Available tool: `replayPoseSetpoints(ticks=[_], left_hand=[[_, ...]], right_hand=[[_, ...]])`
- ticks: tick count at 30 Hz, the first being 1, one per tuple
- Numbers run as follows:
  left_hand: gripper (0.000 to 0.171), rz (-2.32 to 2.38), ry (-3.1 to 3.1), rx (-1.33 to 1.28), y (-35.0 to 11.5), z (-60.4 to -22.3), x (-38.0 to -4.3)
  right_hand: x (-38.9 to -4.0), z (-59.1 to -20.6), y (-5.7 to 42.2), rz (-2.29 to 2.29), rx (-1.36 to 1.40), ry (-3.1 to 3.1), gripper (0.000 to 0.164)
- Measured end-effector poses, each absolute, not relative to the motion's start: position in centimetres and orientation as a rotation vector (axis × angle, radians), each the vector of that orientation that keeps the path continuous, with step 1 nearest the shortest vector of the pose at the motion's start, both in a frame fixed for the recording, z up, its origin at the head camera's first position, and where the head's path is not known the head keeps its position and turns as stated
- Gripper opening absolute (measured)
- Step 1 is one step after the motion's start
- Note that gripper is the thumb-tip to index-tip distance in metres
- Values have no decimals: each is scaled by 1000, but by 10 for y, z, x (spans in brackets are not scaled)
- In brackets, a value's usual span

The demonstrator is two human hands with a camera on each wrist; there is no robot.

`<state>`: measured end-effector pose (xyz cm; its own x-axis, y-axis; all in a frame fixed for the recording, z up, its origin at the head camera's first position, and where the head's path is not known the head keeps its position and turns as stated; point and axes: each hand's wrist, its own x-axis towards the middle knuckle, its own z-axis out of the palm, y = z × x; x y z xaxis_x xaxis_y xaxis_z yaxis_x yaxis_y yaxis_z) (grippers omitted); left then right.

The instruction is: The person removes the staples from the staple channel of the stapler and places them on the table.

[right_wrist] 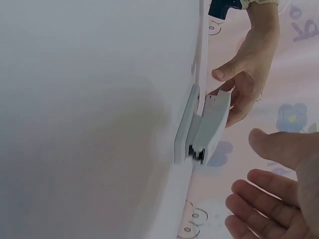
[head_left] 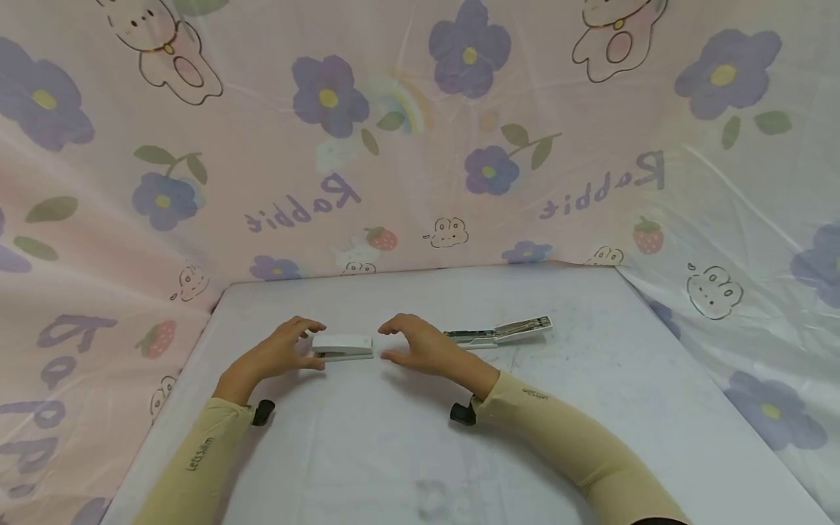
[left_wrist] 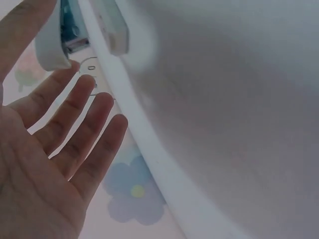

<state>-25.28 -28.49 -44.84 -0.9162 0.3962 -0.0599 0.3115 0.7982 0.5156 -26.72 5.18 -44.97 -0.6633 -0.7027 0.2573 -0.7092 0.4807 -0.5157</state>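
Observation:
A white stapler [head_left: 343, 345] stands on the white table between the two hands, its top arm lying over its base. My left hand [head_left: 278, 354] is around its left end, with fingers spread and loosely bent. In the left wrist view the forefinger's tip is close to the stapler [left_wrist: 47, 45]; whether it touches I cannot tell. My right hand [head_left: 423, 348] is to the right of that stapler, apart from it, with thumb and fingers relaxed and nothing between them. Behind the right hand lies a second stapler [head_left: 525, 330], swung wide open with its metal inside showing; the hand hides part of it.
The white table [head_left: 394, 452] ends at the back against a pink printed cloth [head_left: 407, 168] with flowers and rabbits. Cloth also hangs at both sides. Each wrist carries a small black camera, the right one [head_left: 463, 414] near the table surface.

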Motion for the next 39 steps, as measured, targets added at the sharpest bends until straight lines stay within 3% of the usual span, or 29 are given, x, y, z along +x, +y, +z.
replayPoseSetpoints(ticks=[10, 29, 39], left_hand=[[75, 797, 2763, 529, -290, -455, -259], [45, 725, 2811, 572, -290, -457, -271], [45, 750, 2786, 526, -288, -458, -274]], right_hand=[[-277, -453, 22, 922, 1261, -2696, 44], [-290, -467, -31, 1012, 1327, -2707, 52], [-294, -473, -46, 1066, 1334, -2736, 52]])
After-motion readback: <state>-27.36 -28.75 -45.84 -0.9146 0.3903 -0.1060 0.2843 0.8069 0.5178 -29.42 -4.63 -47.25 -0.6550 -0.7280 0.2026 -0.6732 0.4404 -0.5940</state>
